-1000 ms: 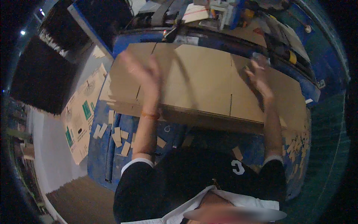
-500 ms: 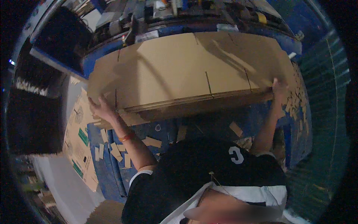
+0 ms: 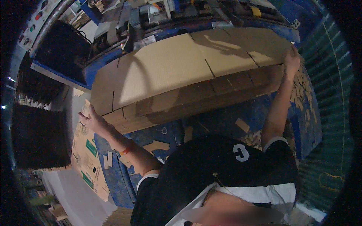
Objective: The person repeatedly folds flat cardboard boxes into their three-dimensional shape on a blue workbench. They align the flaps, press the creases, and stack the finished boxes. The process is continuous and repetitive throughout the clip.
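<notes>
A wide brown cardboard sheet (image 3: 169, 71) with dark slots lies across the blue table before me, over more cardboard (image 3: 158, 109) whose near side shows below it. My right hand (image 3: 292, 62) is closed around the right end of the sheet, near its far corner; some of its fingertips are hidden. At the near left corner, my left hand (image 3: 92, 121) has its fingers spread, thumb up, close to the cardboard's edge. Nothing shows in its palm. Whether that hand touches the edge is hard to tell.
Machinery (image 3: 181, 17) with rollers and bars stands just beyond the cardboard. Small cardboard offcuts (image 3: 301, 92) are heaped at the right; others lie on the blue table (image 3: 166, 132). A printed cardboard sheet (image 3: 88, 162) lies at the left. A control panel with buttons (image 3: 36, 22) is at the far left.
My right hand has moved farther away along the cardboard's right end. My left hand has come nearer and slightly left. The layered near edges have shifted, and more of the cardboard's near side shows.
</notes>
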{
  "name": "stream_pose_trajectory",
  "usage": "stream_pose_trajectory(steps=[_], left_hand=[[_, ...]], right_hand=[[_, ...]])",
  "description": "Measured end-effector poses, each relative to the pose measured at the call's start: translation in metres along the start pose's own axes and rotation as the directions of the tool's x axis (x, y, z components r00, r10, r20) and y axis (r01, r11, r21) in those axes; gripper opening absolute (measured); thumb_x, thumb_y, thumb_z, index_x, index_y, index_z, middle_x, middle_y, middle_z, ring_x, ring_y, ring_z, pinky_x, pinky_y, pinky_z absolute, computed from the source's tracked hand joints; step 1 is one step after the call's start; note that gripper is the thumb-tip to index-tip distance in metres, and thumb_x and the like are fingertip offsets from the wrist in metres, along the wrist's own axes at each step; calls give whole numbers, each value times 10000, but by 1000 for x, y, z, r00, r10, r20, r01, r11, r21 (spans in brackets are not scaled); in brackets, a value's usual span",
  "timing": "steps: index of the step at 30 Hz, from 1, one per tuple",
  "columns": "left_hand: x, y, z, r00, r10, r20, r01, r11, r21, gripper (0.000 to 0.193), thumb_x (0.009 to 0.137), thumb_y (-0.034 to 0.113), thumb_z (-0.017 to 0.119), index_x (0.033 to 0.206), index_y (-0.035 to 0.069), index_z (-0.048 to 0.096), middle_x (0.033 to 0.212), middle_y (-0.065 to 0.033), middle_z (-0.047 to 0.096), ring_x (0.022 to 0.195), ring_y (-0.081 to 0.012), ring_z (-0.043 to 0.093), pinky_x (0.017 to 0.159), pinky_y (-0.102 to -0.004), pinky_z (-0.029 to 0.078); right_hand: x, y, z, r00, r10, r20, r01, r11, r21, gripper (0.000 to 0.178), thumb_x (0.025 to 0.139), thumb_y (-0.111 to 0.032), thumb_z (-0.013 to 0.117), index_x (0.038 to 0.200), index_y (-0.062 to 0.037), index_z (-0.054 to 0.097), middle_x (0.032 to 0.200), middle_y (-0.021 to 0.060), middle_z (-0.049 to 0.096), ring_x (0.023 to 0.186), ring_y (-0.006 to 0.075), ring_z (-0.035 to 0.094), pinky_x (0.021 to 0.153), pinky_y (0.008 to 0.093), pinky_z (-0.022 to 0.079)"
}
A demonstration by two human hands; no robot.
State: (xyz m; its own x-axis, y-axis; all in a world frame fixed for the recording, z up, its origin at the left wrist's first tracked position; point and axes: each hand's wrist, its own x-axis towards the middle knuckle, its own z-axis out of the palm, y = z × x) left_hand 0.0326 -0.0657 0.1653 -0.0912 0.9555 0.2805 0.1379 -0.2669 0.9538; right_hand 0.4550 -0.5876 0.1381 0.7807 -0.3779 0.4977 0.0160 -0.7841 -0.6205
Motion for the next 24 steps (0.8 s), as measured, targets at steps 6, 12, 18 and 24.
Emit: stream_pose_trajectory(steps=[6, 12, 18, 24], left_hand=[[-20, -20, 15, 992, -47, -120, 61, 991, 118, 779, 837, 254, 633, 1415, -72, 225, 1432, -266, 309, 1257, -347, 421, 1046, -384, 338], [5, -60, 13, 941, 319, -110, -267, 904, 335, 815, 836, 285, 660, 1408, -84, 212, 1432, -276, 295, 1251, -358, 426, 1025, -400, 372], [49, -82, 5, 989, 85, 121, -148, 550, 822, 646, 855, 192, 635, 1356, -73, 325, 1325, -247, 420, 1134, -325, 510, 978, -377, 418], [31, -57, 17, 845, -270, 462, 513, 650, -560, 435, 847, 46, 612, 1252, -34, 475, 1233, -162, 520, 1065, -250, 547, 902, -359, 467]], right_hand=[[24, -18, -18, 998, 43, 45, -62, 754, 654, 454, 793, -260, 677, 1189, -49, 610, 1040, 122, 656, 982, 209, 613, 839, 310, 466], [29, -6, 5, 945, 112, -308, 202, 539, 818, 487, 814, -163, 656, 1234, 43, 519, 1120, 134, 604, 961, 226, 596, 828, 332, 472], [30, -22, 46, 909, 369, -196, 166, 112, 980, 488, 829, -87, 628, 1280, -9, 459, 1165, 110, 560, 1004, 254, 565, 853, 357, 475], [-45, -62, -43, 995, -47, -84, 95, 393, 915, 435, 859, -37, 579, 1279, -13, 468, 1157, 100, 581, 972, 216, 574, 847, 334, 475]])
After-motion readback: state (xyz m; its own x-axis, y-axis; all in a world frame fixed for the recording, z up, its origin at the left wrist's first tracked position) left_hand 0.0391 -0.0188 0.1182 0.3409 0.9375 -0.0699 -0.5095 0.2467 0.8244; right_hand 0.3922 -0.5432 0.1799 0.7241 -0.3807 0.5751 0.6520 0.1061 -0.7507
